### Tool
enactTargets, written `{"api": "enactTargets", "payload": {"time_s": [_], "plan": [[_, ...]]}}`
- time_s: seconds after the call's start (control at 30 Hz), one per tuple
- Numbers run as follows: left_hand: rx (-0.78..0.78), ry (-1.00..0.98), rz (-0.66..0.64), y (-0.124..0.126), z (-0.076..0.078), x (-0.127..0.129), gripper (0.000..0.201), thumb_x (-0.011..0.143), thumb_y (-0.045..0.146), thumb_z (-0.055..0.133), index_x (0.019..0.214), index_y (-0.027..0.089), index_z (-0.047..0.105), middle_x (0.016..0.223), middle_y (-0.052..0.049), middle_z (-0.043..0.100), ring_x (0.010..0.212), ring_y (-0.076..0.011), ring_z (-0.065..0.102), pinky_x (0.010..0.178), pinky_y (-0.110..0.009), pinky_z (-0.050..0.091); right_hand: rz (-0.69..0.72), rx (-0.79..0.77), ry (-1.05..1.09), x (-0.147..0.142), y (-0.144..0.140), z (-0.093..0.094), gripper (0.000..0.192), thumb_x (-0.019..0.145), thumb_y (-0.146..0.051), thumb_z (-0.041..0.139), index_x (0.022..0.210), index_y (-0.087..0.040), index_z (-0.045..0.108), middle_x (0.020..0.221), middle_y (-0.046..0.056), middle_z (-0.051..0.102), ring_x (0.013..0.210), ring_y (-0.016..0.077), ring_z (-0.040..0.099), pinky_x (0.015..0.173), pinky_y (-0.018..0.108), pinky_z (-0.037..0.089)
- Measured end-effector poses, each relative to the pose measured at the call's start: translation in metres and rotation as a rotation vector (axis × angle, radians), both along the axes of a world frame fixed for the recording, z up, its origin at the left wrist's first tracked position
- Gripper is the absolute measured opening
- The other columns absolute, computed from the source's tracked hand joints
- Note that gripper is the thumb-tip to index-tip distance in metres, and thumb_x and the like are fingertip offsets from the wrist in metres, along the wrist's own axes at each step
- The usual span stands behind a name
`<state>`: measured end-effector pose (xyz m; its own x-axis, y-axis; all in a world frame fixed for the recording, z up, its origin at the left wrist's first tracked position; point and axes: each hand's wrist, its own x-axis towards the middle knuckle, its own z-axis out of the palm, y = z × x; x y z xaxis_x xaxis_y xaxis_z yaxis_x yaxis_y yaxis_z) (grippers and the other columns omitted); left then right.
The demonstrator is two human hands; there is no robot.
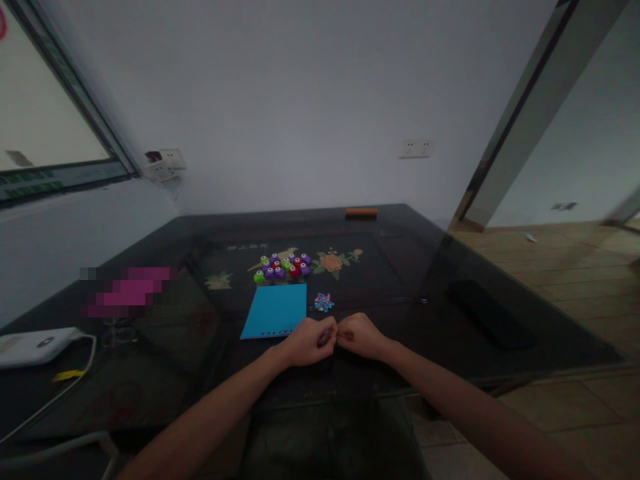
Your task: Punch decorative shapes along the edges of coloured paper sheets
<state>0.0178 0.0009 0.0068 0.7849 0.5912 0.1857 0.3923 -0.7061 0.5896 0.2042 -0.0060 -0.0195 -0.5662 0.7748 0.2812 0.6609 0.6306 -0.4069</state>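
Over the dark glass surface (450, 267), both hands meet knuckle to knuckle.
Left hand (310, 341) and right hand (361, 335) curl their fingers tight, pinching something too small to make out between them. Just beyond sit the blue sheet (276, 311), a little pile of coloured bits (324, 303), and the cluster of purple, green and red punches (283, 267).

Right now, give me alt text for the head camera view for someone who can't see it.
Two bare hands, left hand and right hand, meet fingertip to fingertip over a dark glass table. Beyond them lie a blue sheet, a small pile of coloured bits and clustered round craft punches.
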Motion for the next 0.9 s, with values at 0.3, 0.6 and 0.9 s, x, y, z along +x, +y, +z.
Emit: {"api": "enactTargets", "payload": {"time_s": [0.3, 0.6, 0.9], "plan": [[0.046, 0.008, -0.015, -0.0001, 0.0004, -0.0001, 0.006, 0.074, 0.014, 0.048, 0.078, 0.019, 0.046, 0.053, 0.008, 0.043, 0.046, -0.0075, 0.041, 0.048, -0.019, 0.027, 0.027, -0.003, 0.008, 0.001, 0.0009, -0.0025, 0.025, 0.073, -0.019, 0.056, 0.049, -0.016, 0.048, 0.05, -0.002, 0.051, 0.048, 0.0081, 0.039, 0.051, 0.022, 0.022], [0.131, 0.053, -0.057, -0.0002, -0.0022, 0.0013, 0.007, 0.07, 0.013, 0.05, 0.071, 0.019, 0.048, 0.052, 0.007, 0.044, 0.048, -0.0085, 0.044, 0.051, -0.02, 0.028, 0.029, -0.007, -0.012, 0.0005, 0.0015, 0.0, 0.021, 0.068, -0.015, 0.057, 0.049, -0.016, 0.048, 0.049, -0.002, 0.05, 0.048, 0.0082, 0.04, 0.051, 0.022, 0.023], [0.156, 0.071, -0.085, -0.0018, -0.0015, 0.0029, 0.008, 0.068, 0.013, 0.052, 0.068, 0.02, 0.047, 0.052, 0.006, 0.045, 0.048, -0.0093, 0.044, 0.051, -0.02, 0.029, 0.1, 0.004, -0.01, 0.003, 0.0052, -0.0029, 0.019, 0.063, -0.01, 0.056, 0.048, -0.016, 0.046, 0.048, -0.004, 0.047, 0.047, 0.0072, 0.039, 0.05, 0.02, 0.025]]}}
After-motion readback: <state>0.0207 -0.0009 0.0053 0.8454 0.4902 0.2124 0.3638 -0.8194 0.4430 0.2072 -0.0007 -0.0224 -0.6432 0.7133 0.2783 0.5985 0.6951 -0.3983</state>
